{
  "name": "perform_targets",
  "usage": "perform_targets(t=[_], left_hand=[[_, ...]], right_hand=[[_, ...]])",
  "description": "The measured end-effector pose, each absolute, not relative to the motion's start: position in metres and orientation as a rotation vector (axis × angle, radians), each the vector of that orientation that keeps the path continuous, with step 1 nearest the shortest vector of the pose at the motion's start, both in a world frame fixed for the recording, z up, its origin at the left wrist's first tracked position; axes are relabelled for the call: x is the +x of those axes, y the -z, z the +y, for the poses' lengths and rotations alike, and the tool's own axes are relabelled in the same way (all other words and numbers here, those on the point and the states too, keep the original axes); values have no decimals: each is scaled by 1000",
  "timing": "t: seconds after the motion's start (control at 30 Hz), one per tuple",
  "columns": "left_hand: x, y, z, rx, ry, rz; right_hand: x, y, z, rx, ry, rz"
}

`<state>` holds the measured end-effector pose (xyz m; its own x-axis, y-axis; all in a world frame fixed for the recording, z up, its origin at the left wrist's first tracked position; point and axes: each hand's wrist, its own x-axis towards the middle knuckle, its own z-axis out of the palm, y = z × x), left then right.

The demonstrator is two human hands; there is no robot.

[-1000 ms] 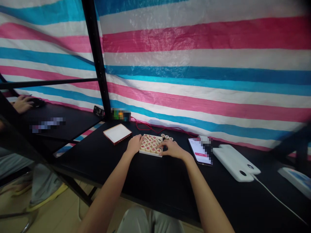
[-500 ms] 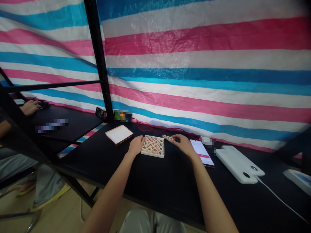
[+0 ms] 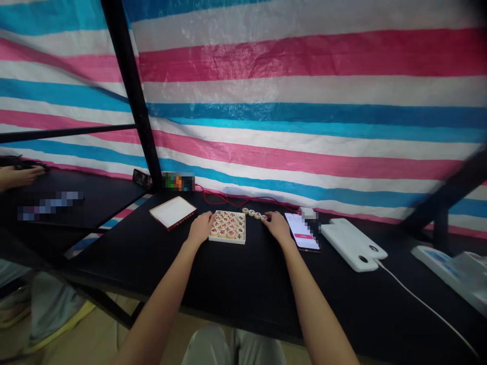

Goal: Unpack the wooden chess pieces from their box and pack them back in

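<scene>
A shallow white box (image 3: 227,240) full of round wooden chess pieces with red and black characters sits on the black table. My left hand (image 3: 201,226) rests against the box's left side, its fingers closed on that edge. Behind and right of the box, several loose round pieces (image 3: 251,213) lie in a short slanting row. My right hand (image 3: 278,226) is at the row's right end, thumb and fingers on the last piece (image 3: 264,218). The box lid (image 3: 174,212) lies with its pale inside up, left of my left hand.
A phone with a lit screen (image 3: 302,231) lies right of my right hand, then a white device (image 3: 353,245) with a cable. Red cord (image 3: 215,198) runs along the back. Another person's hand (image 3: 23,176) is at far left.
The view has turned to the right. The row of loose pieces is longer, and my right hand is now at its right end. My left hand stays at the box.
</scene>
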<state>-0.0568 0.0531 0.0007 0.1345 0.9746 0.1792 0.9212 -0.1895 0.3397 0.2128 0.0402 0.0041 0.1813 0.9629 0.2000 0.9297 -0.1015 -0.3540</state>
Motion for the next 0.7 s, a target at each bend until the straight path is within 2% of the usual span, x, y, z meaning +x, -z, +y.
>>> perform_targets(t=[0.17,0.3,0.47,0.7], left_hand=[[-57,-1,53,2245,-563,1896],[-58,1,53,2253,-568,1886],[-57,1,53,2262,-562,1904],[-57,0,52,2256,-553,1908]], right_hand=[[205,-12,34,-2080,-4,-1753],[182,-29,24,-1839,85,-1902],[146,-40,12,-1491,-39,-2333],[143,-37,11,-1339,-255,-2455]])
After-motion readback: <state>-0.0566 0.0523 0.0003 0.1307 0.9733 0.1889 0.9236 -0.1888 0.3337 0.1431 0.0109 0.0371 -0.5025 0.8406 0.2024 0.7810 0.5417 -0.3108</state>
